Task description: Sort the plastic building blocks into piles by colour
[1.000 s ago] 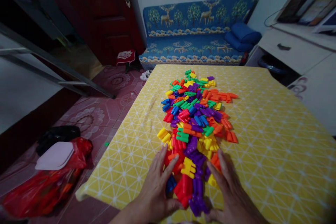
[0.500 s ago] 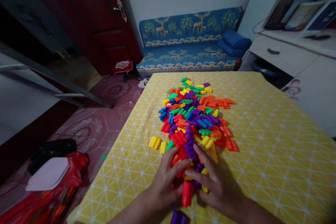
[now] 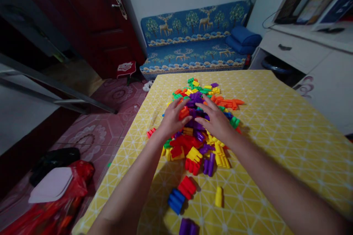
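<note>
Toy pieces [image 3: 186, 141]: one loose heap, mid-table, running from near the far edge toward the person. Colours mixed through most of it: red, yellow, purple, green, orange, blue.

Left hand [image 3: 175, 119]: over the left side of the heap, fingers spread, thumb apart. An orange piece [image 3: 184, 113] shows in the gap; can't tell if it's touched.

Right hand [image 3: 217, 121]: over the right side, facing the left one, fingers spread, nothing visibly pinched. Contact with the heap: can't tell.

Status, my read: most pieces are gathered in the one heap, but it isn't split by colour. Partial clusters only: orange pieces [image 3: 227, 102] at the far right, yellow pieces [image 3: 220, 156] at the near right. No finished build that I can make out.

Outside the heap, near side: red piece [image 3: 187, 187] touching or just beside a blue piece [image 3: 176, 201], a lone yellow piece [image 3: 218, 196] to their right, purple piece [image 3: 188, 227] cut off by the frame.

Further out: yellow patterned tablecloth [image 3: 275, 136] under everything, blue sofa [image 3: 187, 55] beyond the far edge, white cabinet [image 3: 298, 53] right, red bag [image 3: 78, 183] on the floor left.
</note>
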